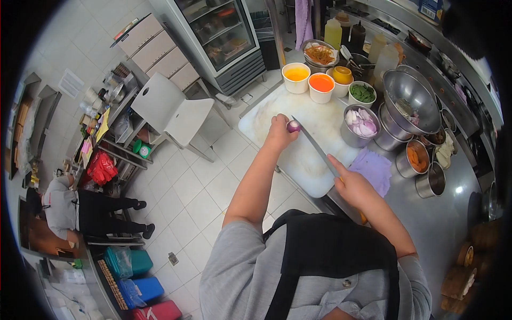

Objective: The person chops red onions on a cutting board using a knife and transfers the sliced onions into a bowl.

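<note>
My left hand is closed around a small purple shallot, its pale cut end facing right, above the white cutting board. In my right hand is a long kitchen knife, gripped by its handle. The blade points up and left, its tip near the shallot. At the board's right edge stands a metal container filled with sliced purple onion. A folded purple cloth lies close to my right hand.
White tubs of yellow and orange contents, plus chopped greens, line the board's far end. Metal bowls and containers crowd the right. A white chair stands left; a co-worker bends at a far-left counter.
</note>
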Action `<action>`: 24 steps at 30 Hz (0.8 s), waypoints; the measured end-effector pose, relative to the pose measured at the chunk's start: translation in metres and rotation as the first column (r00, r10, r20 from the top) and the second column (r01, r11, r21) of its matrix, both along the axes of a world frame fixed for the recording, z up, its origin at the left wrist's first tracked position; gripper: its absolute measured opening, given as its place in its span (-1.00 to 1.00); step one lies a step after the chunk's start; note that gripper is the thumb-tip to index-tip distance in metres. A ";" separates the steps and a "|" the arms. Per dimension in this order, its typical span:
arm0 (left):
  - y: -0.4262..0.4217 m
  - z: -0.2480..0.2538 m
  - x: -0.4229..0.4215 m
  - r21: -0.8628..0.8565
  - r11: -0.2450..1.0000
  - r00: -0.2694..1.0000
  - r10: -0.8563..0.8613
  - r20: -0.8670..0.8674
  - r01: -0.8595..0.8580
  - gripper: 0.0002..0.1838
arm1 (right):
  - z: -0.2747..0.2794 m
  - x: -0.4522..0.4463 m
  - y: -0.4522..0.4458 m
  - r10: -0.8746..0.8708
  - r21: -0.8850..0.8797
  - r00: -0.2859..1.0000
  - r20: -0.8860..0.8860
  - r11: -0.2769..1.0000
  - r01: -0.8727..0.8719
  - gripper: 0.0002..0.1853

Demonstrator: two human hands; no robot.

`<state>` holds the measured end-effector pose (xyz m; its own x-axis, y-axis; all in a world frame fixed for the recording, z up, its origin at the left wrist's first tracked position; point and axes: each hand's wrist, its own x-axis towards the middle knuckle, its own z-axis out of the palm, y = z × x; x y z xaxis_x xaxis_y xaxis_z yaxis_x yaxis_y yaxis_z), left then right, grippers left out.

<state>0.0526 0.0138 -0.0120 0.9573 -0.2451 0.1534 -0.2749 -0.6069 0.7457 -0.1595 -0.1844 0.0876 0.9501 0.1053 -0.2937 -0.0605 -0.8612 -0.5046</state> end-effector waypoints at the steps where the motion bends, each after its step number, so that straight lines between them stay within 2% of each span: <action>1: 0.000 0.000 0.000 -0.005 1.000 1.000 -0.003 -0.003 0.003 -0.43 | 0.001 0.001 0.000 0.003 -0.002 1.000 0.002 1.000 -0.003 -0.28; 5: 0.001 0.003 0.002 -0.008 0.999 0.999 -0.042 -0.011 0.041 -0.48 | 0.002 0.003 -0.001 0.007 -0.001 1.000 0.004 1.000 -0.007 -0.29; 7: 0.002 0.003 0.004 0.053 0.994 0.995 -0.094 0.029 0.092 -0.51 | 0.003 0.004 -0.001 0.016 -0.010 1.000 -0.001 1.000 -0.016 -0.29; 17: 0.002 0.012 -0.001 0.037 0.993 0.994 -0.111 0.003 0.111 -0.53 | 0.017 0.012 0.006 0.023 -0.099 0.995 -0.093 0.995 -0.032 -0.27; 19: 0.003 0.008 0.000 0.063 0.991 0.990 -0.124 0.073 0.119 -0.53 | 0.017 0.015 0.007 0.024 -0.124 0.994 -0.103 0.992 -0.037 -0.25; 24: 0.003 0.003 0.004 0.055 0.990 0.985 -0.136 0.104 0.131 -0.54 | 0.016 0.023 0.015 0.022 -0.153 0.992 -0.125 0.987 -0.041 -0.21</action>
